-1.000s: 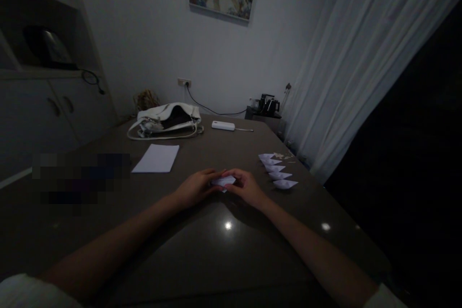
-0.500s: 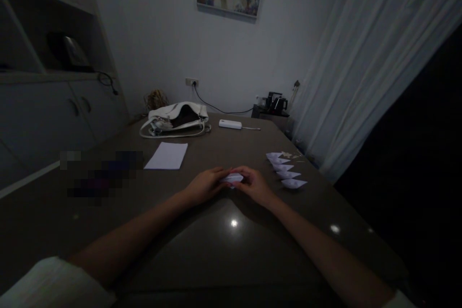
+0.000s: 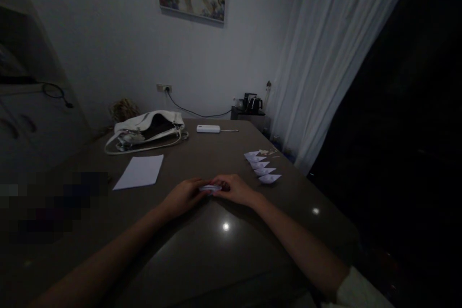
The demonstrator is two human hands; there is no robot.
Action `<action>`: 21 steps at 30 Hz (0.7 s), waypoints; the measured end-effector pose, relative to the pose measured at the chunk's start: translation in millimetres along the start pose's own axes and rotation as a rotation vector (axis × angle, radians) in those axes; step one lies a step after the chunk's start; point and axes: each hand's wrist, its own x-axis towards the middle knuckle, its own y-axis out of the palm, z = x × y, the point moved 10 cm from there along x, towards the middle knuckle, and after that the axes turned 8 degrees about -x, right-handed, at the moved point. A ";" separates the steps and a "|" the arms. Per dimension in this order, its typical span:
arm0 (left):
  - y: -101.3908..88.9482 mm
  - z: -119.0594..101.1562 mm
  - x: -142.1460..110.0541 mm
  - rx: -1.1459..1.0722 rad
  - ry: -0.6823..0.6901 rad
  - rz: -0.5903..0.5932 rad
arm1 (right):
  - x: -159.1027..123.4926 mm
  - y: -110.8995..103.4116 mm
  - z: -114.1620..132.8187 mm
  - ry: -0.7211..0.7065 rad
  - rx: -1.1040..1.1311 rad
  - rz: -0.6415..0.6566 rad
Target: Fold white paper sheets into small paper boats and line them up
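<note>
You have one small folded white paper piece [image 3: 211, 187] between two bare hands, low over the near middle of a glossy dark-brown table [image 3: 224, 264]. Your left hand [image 3: 182, 198] pinches its left end, the thumb and curled fingers parted only by the paper's thickness; your right hand [image 3: 236, 190] grips the right end likewise. Your fingers cover both ends, so its full shape is hidden.

Beyond your right hand, five white folded paper boats [image 3: 270, 179] with pointed tips sit in a slanting row, close together and partly overlapping. Small pale scraps [image 3: 266, 152] lie just beside the farthest ones, too small to count. Beyond your left hand lies one smooth, flat stack of white paper sheets [image 3: 140, 172]. Farther back are one slouched white handbag [image 3: 149, 130], its mouth gaping, and one rounded white oblong device [image 3: 208, 129] with a short cable.
</note>
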 end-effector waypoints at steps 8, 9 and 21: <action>0.4 6.4 -1.0 -0.076 -0.049 0.016 | -0.3 1.4 -1.6 0.042 -0.068 0.013; 0.6 6.5 -1.3 -0.073 -0.048 0.017 | -0.3 1.9 -2.8 0.052 -0.062 0.018; 5.1 4.1 -2.3 -0.081 -0.074 0.024 | -3.1 2.9 6.7 0.038 -0.103 0.080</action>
